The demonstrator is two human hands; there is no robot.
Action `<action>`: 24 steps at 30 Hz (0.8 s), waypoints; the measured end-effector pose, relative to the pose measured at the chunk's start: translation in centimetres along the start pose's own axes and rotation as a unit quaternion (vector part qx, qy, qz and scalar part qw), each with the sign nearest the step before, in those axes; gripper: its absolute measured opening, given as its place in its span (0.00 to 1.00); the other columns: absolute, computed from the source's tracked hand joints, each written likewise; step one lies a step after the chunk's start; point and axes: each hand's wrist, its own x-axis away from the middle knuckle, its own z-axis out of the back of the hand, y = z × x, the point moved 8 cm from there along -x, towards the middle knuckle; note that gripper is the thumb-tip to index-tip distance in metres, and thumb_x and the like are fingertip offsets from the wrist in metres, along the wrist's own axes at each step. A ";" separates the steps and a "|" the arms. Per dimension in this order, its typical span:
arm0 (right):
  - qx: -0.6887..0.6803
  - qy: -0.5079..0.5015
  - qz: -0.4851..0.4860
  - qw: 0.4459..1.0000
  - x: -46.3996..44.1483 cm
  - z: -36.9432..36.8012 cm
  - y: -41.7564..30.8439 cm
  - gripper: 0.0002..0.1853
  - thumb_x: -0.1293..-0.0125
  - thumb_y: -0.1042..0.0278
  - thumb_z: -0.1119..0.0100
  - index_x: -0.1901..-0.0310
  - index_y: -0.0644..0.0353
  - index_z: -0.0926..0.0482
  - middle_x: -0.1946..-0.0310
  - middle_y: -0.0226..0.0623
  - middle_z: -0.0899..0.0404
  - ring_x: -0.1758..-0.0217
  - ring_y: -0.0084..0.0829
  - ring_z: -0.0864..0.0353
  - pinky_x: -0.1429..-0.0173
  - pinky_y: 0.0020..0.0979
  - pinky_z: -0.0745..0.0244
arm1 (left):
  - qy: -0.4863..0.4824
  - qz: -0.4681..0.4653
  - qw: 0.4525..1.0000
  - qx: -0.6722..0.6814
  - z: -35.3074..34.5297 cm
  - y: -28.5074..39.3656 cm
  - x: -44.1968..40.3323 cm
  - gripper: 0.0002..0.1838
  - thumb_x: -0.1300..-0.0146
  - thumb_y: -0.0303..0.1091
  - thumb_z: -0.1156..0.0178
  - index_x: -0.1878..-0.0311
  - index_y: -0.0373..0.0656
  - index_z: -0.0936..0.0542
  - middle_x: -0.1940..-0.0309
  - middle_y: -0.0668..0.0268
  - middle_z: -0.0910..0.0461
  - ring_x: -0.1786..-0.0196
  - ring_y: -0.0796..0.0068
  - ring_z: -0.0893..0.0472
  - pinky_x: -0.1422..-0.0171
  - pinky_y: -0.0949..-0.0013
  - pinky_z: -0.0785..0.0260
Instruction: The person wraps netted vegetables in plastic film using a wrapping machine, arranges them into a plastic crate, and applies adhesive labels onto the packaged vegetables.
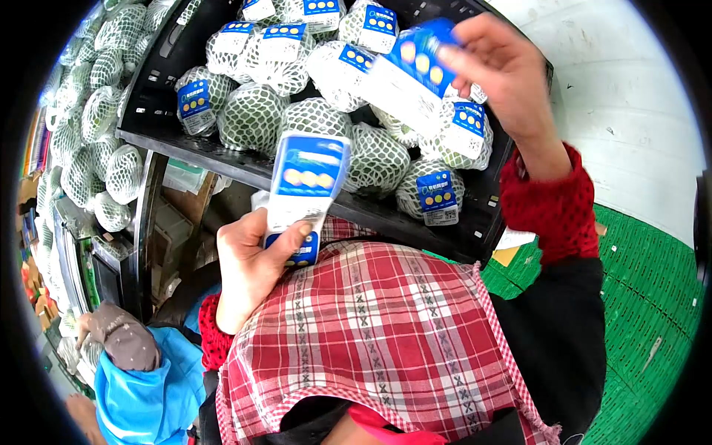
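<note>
My left hand (pixel 256 263) is closed round a stack of blue and white labels (pixel 308 174), in front of the black crate's near edge. Over the crate's right part, my right hand (pixel 500 70) pinches a blue and white label (pixel 415 70), slightly blurred. Below both hands, green produce in white foam nets (pixel 252 119) lies in the black crate (pixel 208 156). Several of the netted pieces bear the same kind of label, such as one (pixel 437 194) at the near right. Some nets in the middle show no label.
More netted produce (pixel 104 111) is piled at the left. A person in a blue garment (pixel 152 386) is at the lower left. Green slatted flooring (pixel 653 297) lies at the right, beside a white surface (pixel 623 111). A dark post (pixel 148 222) stands under the crate's left end.
</note>
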 end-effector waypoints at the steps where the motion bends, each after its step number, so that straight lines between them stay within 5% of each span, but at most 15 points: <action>1: 0.026 -0.058 -0.083 0.995 0.6 -1.5 3.5 0.11 0.40 0.66 0.30 0.60 0.61 0.19 0.70 0.32 0.16 0.73 0.18 0.22 0.68 0.21 0.28 | 0.059 -0.030 0.996 0.055 0.2 1.0 0.2 0.08 0.39 0.26 0.32 0.60 0.31 0.16 0.72 0.67 0.15 0.69 0.89 0.23 0.68 0.78 0.31; 2: 0.054 -0.115 -0.166 0.978 2.2 -3.3 8.0 0.14 0.43 0.64 0.27 0.61 0.62 0.20 0.70 0.34 0.17 0.73 0.21 0.21 0.67 0.24 0.26 | 0.062 -0.012 0.993 0.099 0.2 1.2 0.3 0.08 0.37 0.27 0.33 0.59 0.32 0.16 0.69 0.68 0.15 0.69 0.89 0.23 0.65 0.79 0.30; 4: 0.129 -0.195 -0.094 0.968 5.0 -7.6 12.1 0.15 0.44 0.66 0.27 0.61 0.63 0.23 0.70 0.34 0.17 0.68 0.30 0.17 0.63 0.30 0.24 | 0.057 -0.037 0.995 0.068 0.8 1.4 0.2 0.08 0.36 0.28 0.33 0.58 0.33 0.16 0.69 0.68 0.15 0.68 0.89 0.23 0.64 0.80 0.30; 7: 0.335 -0.242 -0.068 0.908 5.6 -10.0 13.3 0.25 0.53 0.58 0.24 0.59 0.62 0.26 0.65 0.48 0.20 0.60 0.51 0.18 0.60 0.46 0.24 | 0.045 -0.041 0.996 0.071 0.7 1.6 0.1 0.09 0.36 0.29 0.33 0.58 0.33 0.16 0.69 0.68 0.15 0.68 0.89 0.23 0.64 0.80 0.31; 10: 0.495 -0.180 0.056 0.848 5.7 -10.1 8.7 0.29 0.53 0.59 0.25 0.54 0.64 0.29 0.62 0.49 0.22 0.62 0.49 0.17 0.60 0.45 0.22 | 0.064 -0.094 0.992 0.056 1.1 2.0 0.3 0.09 0.36 0.28 0.33 0.57 0.33 0.17 0.70 0.70 0.16 0.68 0.88 0.24 0.63 0.80 0.31; 11: 0.490 -0.237 0.002 0.839 6.2 -10.9 9.1 0.32 0.53 0.57 0.25 0.51 0.62 0.32 0.61 0.45 0.27 0.57 0.48 0.20 0.60 0.48 0.23 | 0.051 -0.085 0.993 0.058 1.4 1.7 0.3 0.10 0.36 0.27 0.34 0.54 0.33 0.18 0.65 0.68 0.17 0.64 0.85 0.23 0.58 0.78 0.30; 12: 0.472 -0.261 0.076 0.839 7.3 -12.4 9.7 0.31 0.54 0.58 0.25 0.53 0.62 0.32 0.61 0.46 0.26 0.58 0.48 0.19 0.62 0.46 0.22 | 0.057 -0.087 0.993 0.061 1.4 1.7 0.1 0.10 0.36 0.27 0.34 0.54 0.33 0.18 0.65 0.68 0.17 0.64 0.85 0.23 0.58 0.78 0.30; 15: 0.459 -0.340 0.074 0.817 7.6 -14.7 11.1 0.31 0.55 0.61 0.25 0.52 0.62 0.31 0.63 0.47 0.25 0.63 0.50 0.17 0.62 0.45 0.21 | 0.027 -0.143 0.989 0.038 1.4 2.6 0.3 0.15 0.37 0.24 0.35 0.48 0.33 0.19 0.56 0.63 0.20 0.57 0.78 0.21 0.52 0.74 0.29; 16: 0.454 -0.351 0.051 0.817 6.7 -14.2 10.1 0.26 0.50 0.64 0.26 0.53 0.63 0.28 0.64 0.46 0.22 0.66 0.43 0.16 0.62 0.41 0.21 | 0.018 -0.139 0.990 0.025 1.3 2.7 0.5 0.14 0.37 0.25 0.35 0.48 0.33 0.19 0.59 0.62 0.19 0.58 0.77 0.20 0.52 0.73 0.29; 18: 0.186 -0.360 -0.101 0.909 4.0 -12.2 9.8 0.21 0.44 0.65 0.28 0.53 0.64 0.25 0.63 0.40 0.20 0.67 0.31 0.18 0.61 0.33 0.21 | 0.001 -0.154 0.988 -0.020 1.1 2.7 0.7 0.14 0.38 0.25 0.34 0.49 0.34 0.18 0.60 0.60 0.18 0.58 0.74 0.19 0.52 0.72 0.28; 19: -0.016 -0.274 -0.151 0.950 2.9 -11.2 7.7 0.15 0.39 0.67 0.32 0.54 0.64 0.22 0.62 0.32 0.20 0.65 0.23 0.22 0.57 0.26 0.24 | -0.008 -0.142 0.990 -0.022 0.9 2.4 0.8 0.14 0.39 0.25 0.34 0.50 0.34 0.18 0.61 0.58 0.18 0.59 0.71 0.18 0.53 0.71 0.28; 20: -0.133 -0.219 -0.109 0.960 2.2 -11.0 3.8 0.14 0.39 0.72 0.32 0.52 0.64 0.22 0.63 0.27 0.21 0.61 0.22 0.21 0.53 0.24 0.25 | -0.015 -0.144 0.989 -0.032 0.6 2.4 0.8 0.14 0.41 0.24 0.33 0.51 0.34 0.18 0.62 0.56 0.18 0.60 0.67 0.17 0.54 0.69 0.27; 24: -0.038 -0.200 0.063 0.977 4.1 -13.3 -1.2 0.09 0.40 0.74 0.31 0.60 0.63 0.20 0.66 0.34 0.19 0.64 0.25 0.19 0.59 0.28 0.23 | 0.024 -0.253 0.961 -0.111 0.2 5.3 1.0 0.12 0.53 0.24 0.30 0.63 0.35 0.17 0.56 0.53 0.21 0.57 0.58 0.20 0.52 0.63 0.27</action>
